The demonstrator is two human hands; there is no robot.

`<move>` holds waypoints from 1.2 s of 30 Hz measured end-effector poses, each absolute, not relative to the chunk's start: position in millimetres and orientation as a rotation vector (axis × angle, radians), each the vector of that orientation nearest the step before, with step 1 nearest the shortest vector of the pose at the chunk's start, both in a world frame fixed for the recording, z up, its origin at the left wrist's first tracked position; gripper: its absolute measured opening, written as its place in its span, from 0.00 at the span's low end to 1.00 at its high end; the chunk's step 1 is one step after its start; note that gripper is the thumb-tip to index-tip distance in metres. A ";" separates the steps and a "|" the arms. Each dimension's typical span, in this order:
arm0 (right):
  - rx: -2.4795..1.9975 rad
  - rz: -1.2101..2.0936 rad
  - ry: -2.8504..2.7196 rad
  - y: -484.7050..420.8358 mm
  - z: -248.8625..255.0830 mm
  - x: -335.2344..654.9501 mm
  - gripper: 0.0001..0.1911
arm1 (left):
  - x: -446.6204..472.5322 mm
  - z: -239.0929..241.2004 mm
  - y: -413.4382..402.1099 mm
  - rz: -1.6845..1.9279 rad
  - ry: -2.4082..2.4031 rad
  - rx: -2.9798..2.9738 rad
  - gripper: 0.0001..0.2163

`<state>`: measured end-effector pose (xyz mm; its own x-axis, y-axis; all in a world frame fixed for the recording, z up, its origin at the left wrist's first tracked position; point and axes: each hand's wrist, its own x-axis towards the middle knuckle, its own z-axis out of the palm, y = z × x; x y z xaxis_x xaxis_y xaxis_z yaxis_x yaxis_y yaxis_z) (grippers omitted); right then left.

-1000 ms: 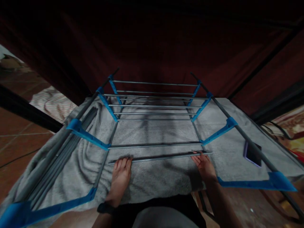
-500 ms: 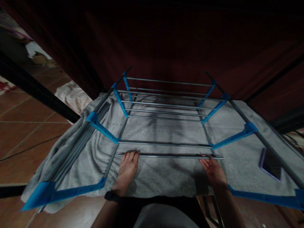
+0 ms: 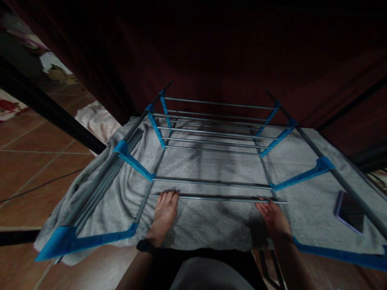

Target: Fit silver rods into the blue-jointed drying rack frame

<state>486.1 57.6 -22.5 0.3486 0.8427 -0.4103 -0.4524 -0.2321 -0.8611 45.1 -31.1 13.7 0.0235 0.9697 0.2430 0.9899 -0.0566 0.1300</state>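
Observation:
A loose metal rod (image 3: 217,198) lies crosswise on a grey towel (image 3: 205,225), just in front of a fitted rod of a rack frame. My left hand (image 3: 164,213) rests flat on the towel, fingers stretched out, fingertips touching the rod's left end. My right hand (image 3: 272,217) lies flat too, its fingertips against the rod near its right end. The rack (image 3: 211,133) has grey metal rods and blue plastic connectors (image 3: 133,163), and it lies on the towel.
A dark phone (image 3: 349,211) lies on the towel at the right. A bundle of spare grey rods (image 3: 105,177) runs along the towel's left side. Dark red fabric hangs behind. Tiled floor and a striped cloth (image 3: 96,121) are at the left.
The view has swung left and the frame now sits further right in the picture. Both hands stay flat at the loose rod's ends, the rod lying a little straighter.

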 end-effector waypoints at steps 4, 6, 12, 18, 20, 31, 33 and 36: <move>-1.327 1.252 -0.395 57.9 -23.8 486.3 0.22 | 43.4 7.5 -31.0 -0.443 -2.047 -2.163 0.20; -1.324 1.261 -0.403 57.8 -23.9 486.6 0.23 | 42.0 3.0 -30.3 -0.468 -2.024 -2.145 0.19; -1.314 1.265 -0.384 57.8 -22.7 487.4 0.27 | 39.2 -2.6 -29.2 -0.513 -1.997 -2.137 0.19; -1.274 1.297 -0.311 58.5 -23.3 489.1 0.23 | 39.4 -4.6 -27.9 -0.524 -2.039 -2.100 0.19; -1.269 1.311 -0.285 58.8 -23.7 489.6 0.19 | 38.7 -4.3 -27.5 -0.509 -2.042 -2.107 0.19; -1.303 1.316 -0.119 62.9 -17.9 494.2 0.02 | 39.8 2.9 -30.1 -0.335 -1.997 -2.174 0.22; -1.316 1.317 -0.119 63.0 -17.5 494.0 0.04 | 38.8 1.1 -29.5 -0.341 -2.005 -2.177 0.22; -1.330 1.327 -0.156 63.0 -17.1 493.2 0.07 | 36.9 -0.9 -28.5 -0.355 -2.009 -2.176 0.22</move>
<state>493.2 63.0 -17.1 0.3426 0.7455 -0.5717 -0.5930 -0.3004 -0.7471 36.9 -28.5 -0.9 0.0699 0.9578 0.2789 0.9954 -0.0855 0.0439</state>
